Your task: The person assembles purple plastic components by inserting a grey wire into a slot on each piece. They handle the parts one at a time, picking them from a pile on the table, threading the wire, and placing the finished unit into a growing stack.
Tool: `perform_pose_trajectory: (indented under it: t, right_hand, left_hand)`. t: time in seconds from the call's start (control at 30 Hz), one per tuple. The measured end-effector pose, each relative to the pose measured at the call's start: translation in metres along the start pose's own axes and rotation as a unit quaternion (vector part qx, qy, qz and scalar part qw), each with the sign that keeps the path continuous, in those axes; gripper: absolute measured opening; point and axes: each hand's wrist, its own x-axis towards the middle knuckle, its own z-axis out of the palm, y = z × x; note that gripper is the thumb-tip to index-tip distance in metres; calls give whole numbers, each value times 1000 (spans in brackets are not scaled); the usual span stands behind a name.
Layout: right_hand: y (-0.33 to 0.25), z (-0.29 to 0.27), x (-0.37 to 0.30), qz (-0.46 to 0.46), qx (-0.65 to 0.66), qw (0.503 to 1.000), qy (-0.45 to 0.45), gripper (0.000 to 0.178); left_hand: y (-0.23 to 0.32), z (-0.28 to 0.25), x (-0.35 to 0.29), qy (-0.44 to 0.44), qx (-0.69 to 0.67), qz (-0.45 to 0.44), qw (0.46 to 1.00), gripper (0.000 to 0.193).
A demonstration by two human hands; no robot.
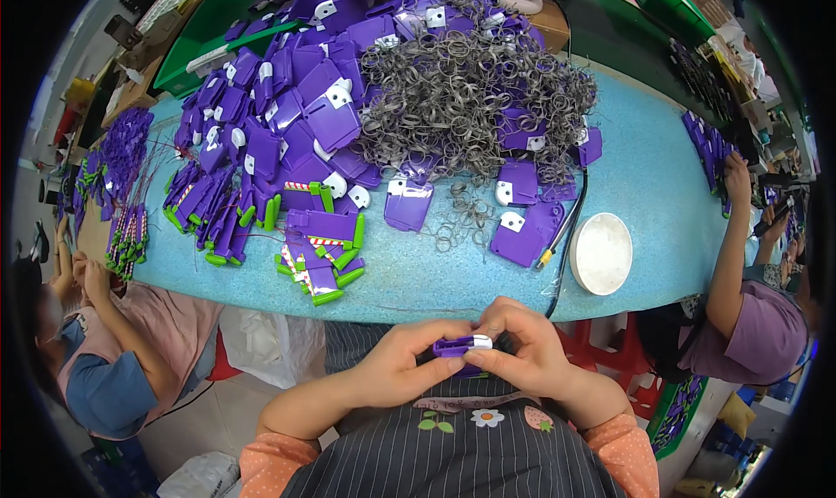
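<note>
Just in front of my apron, at the table's near edge, a small purple plastic case with a white end piece (455, 346) is held between both hands. The fingers of my left hand (402, 359) close on its purple end. My right hand (525, 350) pinches the white end between thumb and fingers. Beyond my hands lies a small stack of purple pieces with green ends and red-and-white striped strips (324, 252). A heap of purple cases with white tips (305, 106) spreads over the far left of the table, beside a tangled mound of grey metal rings (461, 97).
On the blue table (401, 285), a white round bowl (601, 254) stands at the right, with a black cable (570, 224) beside it. Green bins (187, 63) line the back. People work at left (122, 359) and right (758, 324). A white plastic bag (274, 346) hangs at the left.
</note>
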Motion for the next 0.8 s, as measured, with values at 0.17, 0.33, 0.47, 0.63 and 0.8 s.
perform_pose_trajectory:
  t: [0.17, 0.33, 0.47, 0.63, 0.8]
  right_hand:
    - [-8, -4, -6, 20, -38, 997, 70, 28]
    - [-13, -3, -20, 131, -44, 989, -44, 23]
    - [-9, 4, -25, 82, -76, 994, -15, 18]
    - [4, 2, -20, 79, -32, 996, 12, 16]
    - [8, 2, -13, 106, 8, 994, 16, 17]
  left_hand:
    - [20, 8, 0, 71, 55, -21, 996, 23]
    - [14, 6, -4, 206, -146, 52, 966, 26]
    - [-8, 26, -10, 184, -112, -4, 976, 23]
    - [1, 20, -3, 190, -124, 11, 974, 22]
    - [-12, 28, -1, 208, -88, 26, 974, 18]
